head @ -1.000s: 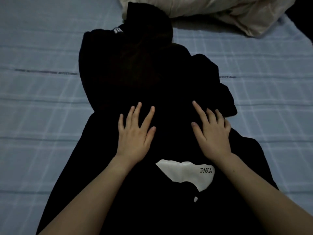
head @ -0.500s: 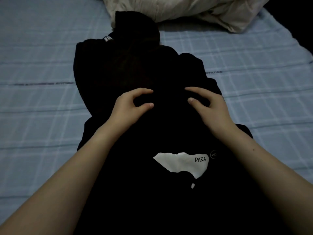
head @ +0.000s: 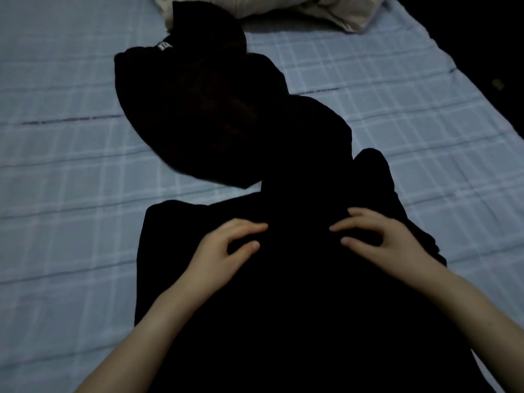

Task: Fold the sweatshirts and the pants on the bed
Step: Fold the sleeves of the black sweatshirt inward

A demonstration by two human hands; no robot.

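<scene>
We pinch the black sweatshirt (head: 283, 307) along its far edge, left hand (head: 226, 248) and right hand (head: 388, 242) fingers (head: 249, 226) curled; likely soft, limp, light.

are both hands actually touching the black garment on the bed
Touching. The head view shows the left hand and right hand lying on the black garment, fingers and thumbs curled into its fabric, with no gap visible.

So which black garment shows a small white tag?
The far black garment, beyond the left hand and right hand; the near garment they pinch shows none.
</scene>
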